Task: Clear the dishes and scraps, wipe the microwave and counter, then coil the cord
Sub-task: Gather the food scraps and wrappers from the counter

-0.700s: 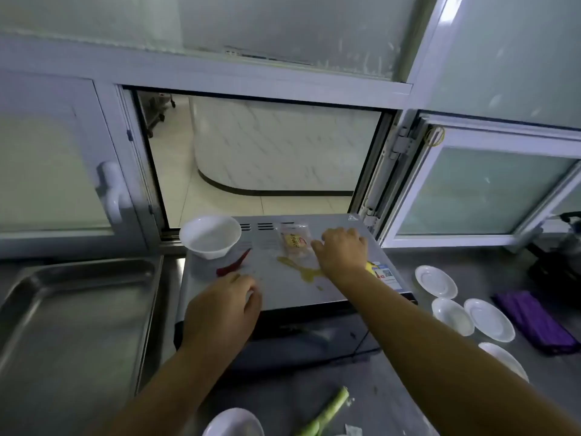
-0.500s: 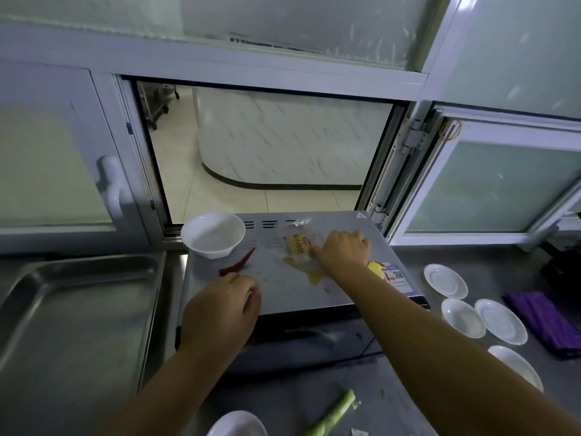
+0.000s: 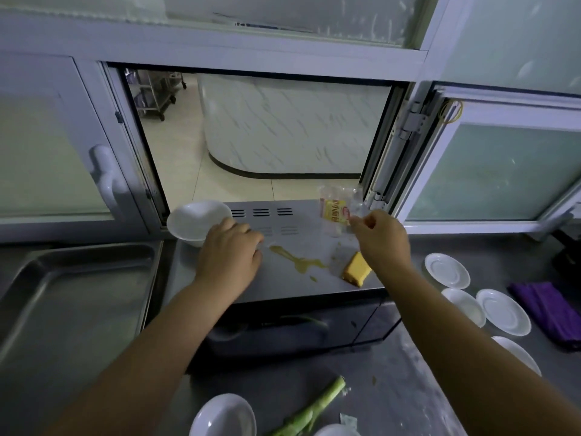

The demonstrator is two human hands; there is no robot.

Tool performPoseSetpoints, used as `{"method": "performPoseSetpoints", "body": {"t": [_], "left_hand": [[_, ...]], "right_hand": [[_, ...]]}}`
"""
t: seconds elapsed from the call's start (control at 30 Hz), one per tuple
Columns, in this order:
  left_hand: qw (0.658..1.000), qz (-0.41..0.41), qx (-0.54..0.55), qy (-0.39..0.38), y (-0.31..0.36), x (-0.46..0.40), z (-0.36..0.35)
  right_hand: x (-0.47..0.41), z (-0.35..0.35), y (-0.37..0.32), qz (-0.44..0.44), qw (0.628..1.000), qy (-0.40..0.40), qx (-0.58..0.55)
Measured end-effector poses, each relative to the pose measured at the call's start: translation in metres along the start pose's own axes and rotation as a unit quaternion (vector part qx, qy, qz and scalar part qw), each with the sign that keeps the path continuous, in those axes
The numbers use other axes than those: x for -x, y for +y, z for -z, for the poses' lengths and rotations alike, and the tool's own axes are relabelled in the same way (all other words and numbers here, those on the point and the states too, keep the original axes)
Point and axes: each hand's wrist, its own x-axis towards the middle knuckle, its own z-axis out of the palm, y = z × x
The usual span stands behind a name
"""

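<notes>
Centrally, both hands work on top of the microwave (image 3: 301, 243). Right hand (image 3: 382, 239), centre right of the frame, pinches a clear plastic wrapper (image 3: 338, 207) with a yellow label between thumb and fingertips, lifted off the microwave top near its back right corner. Left hand (image 3: 229, 254), just left of centre, lies knuckles-up on the microwave top with fingers curled under; whether it grips anything I cannot tell. Its knuckles sit just beside a white bowl (image 3: 196, 221), which stands at the back left corner of the microwave. Between the hands, a yellowish smear (image 3: 297, 261) runs across the metal top. Just below the right hand, a yellow cake piece (image 3: 356, 273) rests near the front right edge. Right of the frame: four white saucers (image 3: 446, 270) spread on the grey tabletop (image 3: 393, 372), a purple cloth (image 3: 550, 313) beside them at the far right edge. Bottom centre: a green vegetable stalk (image 3: 317, 407) and another white dish (image 3: 223, 416) on the tabletop. Left of the frame: a steel tray (image 3: 41, 309). Upper centre: an open hatch window (image 3: 261, 133) behind the microwave.
</notes>
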Motion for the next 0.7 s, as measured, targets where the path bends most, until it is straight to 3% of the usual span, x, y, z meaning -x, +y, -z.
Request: {"method": "performPoseSetpoints", "body": {"t": [0.13, 0.33, 0.57, 0.7], "left_hand": [[0.992, -0.045, -0.067, -0.095, 0.005, -0.019, -0.02], [0.985, -0.018, -0.101, -0.142, 0.015, -0.035, -0.021], [0.989, 0.011, -0.083, -0.124, 0.017, -0.033, -0.009], [0.996, 0.027, -0.051, -0.068, 0.018, -0.025, 0.003]], "right_hand": [[0.026, 0.025, 0.028, -0.006, 0.997, 0.022, -0.08], [0.043, 0.047, 0.058, -0.012, 0.992, 0.06, -0.107], [0.05, 0.056, 0.075, -0.031, 0.988, 0.081, -0.132], [0.059, 0.058, 0.081, -0.044, 0.982, 0.093, -0.156]]}}
